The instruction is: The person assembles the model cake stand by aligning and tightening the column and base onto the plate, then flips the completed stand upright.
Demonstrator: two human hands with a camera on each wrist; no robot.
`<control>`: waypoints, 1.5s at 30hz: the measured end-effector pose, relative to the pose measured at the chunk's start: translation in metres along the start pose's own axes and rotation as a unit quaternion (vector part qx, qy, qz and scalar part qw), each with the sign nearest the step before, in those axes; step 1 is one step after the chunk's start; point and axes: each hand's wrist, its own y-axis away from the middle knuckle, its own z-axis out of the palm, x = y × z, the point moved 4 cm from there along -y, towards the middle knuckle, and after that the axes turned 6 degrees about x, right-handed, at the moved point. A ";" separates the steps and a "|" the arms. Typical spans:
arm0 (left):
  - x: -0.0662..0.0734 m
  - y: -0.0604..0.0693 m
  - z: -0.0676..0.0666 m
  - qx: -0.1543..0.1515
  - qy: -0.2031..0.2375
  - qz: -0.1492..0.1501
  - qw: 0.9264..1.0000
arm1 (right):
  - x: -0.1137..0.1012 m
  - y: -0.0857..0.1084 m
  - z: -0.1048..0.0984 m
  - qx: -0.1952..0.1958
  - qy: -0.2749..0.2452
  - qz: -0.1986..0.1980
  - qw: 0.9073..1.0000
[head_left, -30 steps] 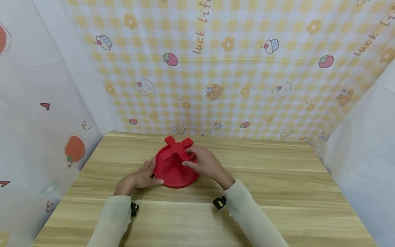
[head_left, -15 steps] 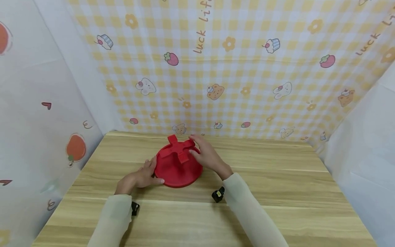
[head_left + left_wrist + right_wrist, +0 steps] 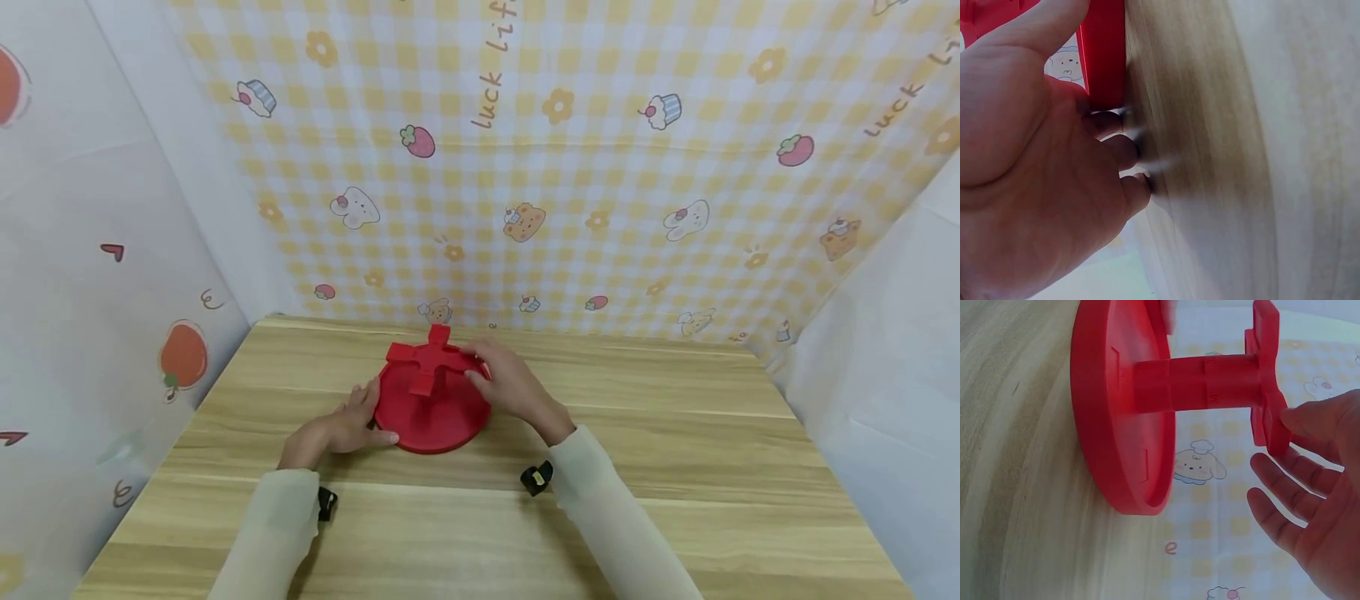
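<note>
A red round base (image 3: 450, 425) with a raised rim stands on the table. From its middle rises a red post (image 3: 1194, 384) topped by a red four-armed cross (image 3: 430, 360). My left hand (image 3: 341, 429) holds the base at its left side, thumb at the near rim and fingers around the edge. In the left wrist view the thumb hides part of the rim. On the other side, my right hand (image 3: 513, 383) pinches the right arm of the cross between thumb and index finger. Its other fingers hang loosely apart in the right wrist view.
The wood-grain table (image 3: 435, 542) extends around the base. A yellow checked cloth (image 3: 600, 167) with cartoon prints hangs behind its back edge. White sheets flank it, a printed one (image 3: 75, 192) on the left. Black wrist cameras (image 3: 536, 478) sit at both sleeves.
The cross has turned clockwise as seen from above. My right hand went to the far right arm, then came slightly back toward me with it. The left hand stays on the base.
</note>
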 end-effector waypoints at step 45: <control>0.009 0.006 -0.002 0.000 -0.009 0.011 1.000 | -0.002 -0.023 0.009 -0.017 -0.008 0.044 0.999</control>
